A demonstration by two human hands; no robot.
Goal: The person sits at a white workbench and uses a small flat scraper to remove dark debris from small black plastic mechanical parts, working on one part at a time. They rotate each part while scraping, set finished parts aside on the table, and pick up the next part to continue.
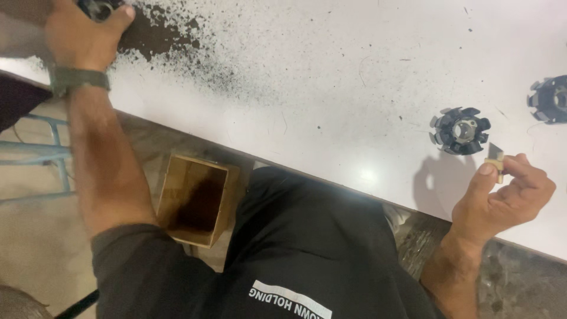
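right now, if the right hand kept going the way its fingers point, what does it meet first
Probably the nearer black toothed ring on the white table: the right hand, pinching a small blade piece, points straight at it. Height above the table is unclear.

Light: bright, from overhead; your worktop (pixel 331 88) shows one glare spot.
Shadows: soft, under your hands.
Focus: slightly soft throughout.

Left hand (pixel 82 32) stretched far out on a straight arm, wrist strapped with a dark band, fingers (pixel 121 16) apparently curled shut, partly cut off by the frame edge. Right hand (pixel 502 198) raised with bent wrist, thumb and forefinger pinched together.
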